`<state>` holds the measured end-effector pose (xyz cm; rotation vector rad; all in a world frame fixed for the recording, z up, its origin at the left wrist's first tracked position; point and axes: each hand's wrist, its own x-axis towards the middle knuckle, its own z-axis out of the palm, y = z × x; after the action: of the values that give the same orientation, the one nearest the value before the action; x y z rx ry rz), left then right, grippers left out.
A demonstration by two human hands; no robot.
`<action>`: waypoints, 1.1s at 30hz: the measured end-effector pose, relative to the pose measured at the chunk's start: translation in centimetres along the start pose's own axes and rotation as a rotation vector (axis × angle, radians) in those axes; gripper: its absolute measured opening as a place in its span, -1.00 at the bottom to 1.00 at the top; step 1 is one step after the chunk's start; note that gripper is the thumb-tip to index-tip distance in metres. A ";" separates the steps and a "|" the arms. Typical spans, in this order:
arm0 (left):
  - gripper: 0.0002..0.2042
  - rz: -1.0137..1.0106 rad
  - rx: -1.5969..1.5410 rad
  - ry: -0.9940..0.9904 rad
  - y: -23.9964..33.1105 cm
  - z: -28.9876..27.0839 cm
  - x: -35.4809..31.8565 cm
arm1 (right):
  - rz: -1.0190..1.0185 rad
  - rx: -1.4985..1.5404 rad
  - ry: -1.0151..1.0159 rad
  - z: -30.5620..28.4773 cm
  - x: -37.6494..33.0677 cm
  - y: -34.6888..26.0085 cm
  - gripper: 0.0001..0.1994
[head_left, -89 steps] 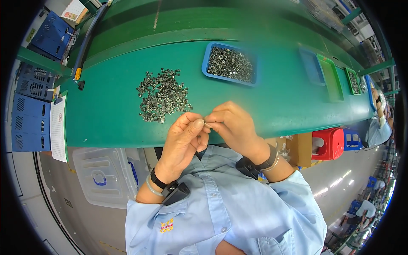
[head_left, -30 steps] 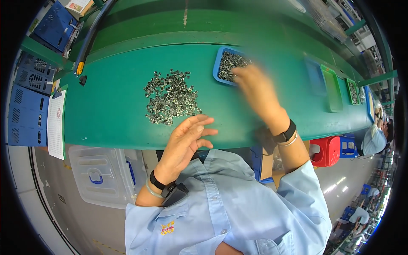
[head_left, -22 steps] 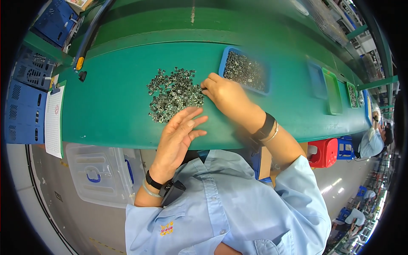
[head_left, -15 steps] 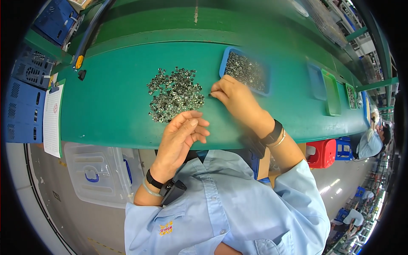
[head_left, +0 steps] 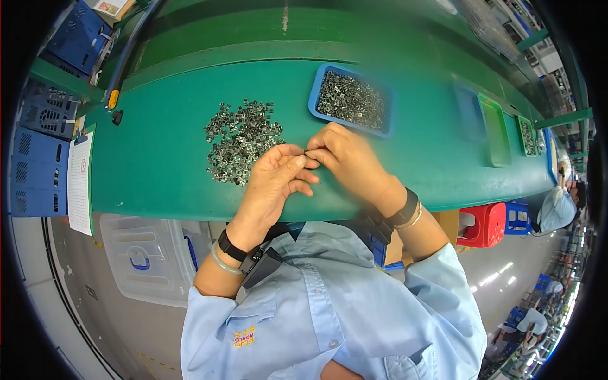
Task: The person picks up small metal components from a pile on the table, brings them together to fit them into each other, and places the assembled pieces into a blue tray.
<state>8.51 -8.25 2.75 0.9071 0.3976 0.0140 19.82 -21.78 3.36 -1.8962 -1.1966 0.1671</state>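
Observation:
My right hand (head_left: 347,157) pinches a small dark metal piece (head_left: 306,152) between thumb and fingertips. My left hand (head_left: 273,180) meets it from the other side, its thumb and forefinger closed at the same piece while the other fingers curl loosely below. Fingertips cover most of the piece, so its exact shape is hidden. Just beyond and left of my left hand lies a loose pile of small shiny metal pieces (head_left: 244,136) on the green tabletop (head_left: 158,158). Past my right hand is a blue tray (head_left: 315,95) filled with similar small metal pieces (head_left: 348,98).
On the right of the table are a green tray (head_left: 495,130) and a smaller tray of parts (head_left: 527,136). A clipboard with paper (head_left: 79,180) and blue crates (head_left: 39,171) line the left. Below the table stand a clear plastic box (head_left: 145,253) and a red stool (head_left: 484,225).
My right hand has brought the small piece from beside the pile toward me, and the two hands have come together at their fingertips. The view has shifted slightly.

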 end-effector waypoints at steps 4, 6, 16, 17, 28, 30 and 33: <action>-0.80 -0.020 -0.010 -0.023 0.6 -0.4 -0.2 | -0.055 0.025 0.010 -0.4 -0.4 -0.1 -0.90; -0.80 -0.037 -0.009 -0.052 0.8 -0.4 -0.3 | -0.080 0.039 0.013 -0.6 -0.4 -0.4 -0.89; -0.81 0.061 -0.049 -0.062 0.6 0.1 -2.3 | -0.132 -0.044 0.106 -0.3 -1.1 -2.7 -0.85; -0.81 0.062 -0.048 -0.063 0.6 0.1 -2.5 | -0.168 -0.085 0.116 -0.2 -1.3 -2.7 -0.83; -0.83 -0.051 -0.292 -0.200 0.2 -0.1 -4.3 | -0.200 0.175 0.152 0.0 -2.3 -3.8 -0.84; -0.83 -0.042 -0.288 -0.199 0.0 -0.1 -4.4 | -0.205 0.176 0.151 0.0 -2.4 -4.0 -0.83; -0.84 -0.033 -0.278 -0.201 -0.1 0.0 -4.4 | -0.159 0.183 0.147 0.1 -2.6 -4.2 -0.84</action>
<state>4.41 -9.13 4.13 0.6206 0.2158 -0.0511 15.56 -23.06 5.47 -1.6191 -1.1843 0.0483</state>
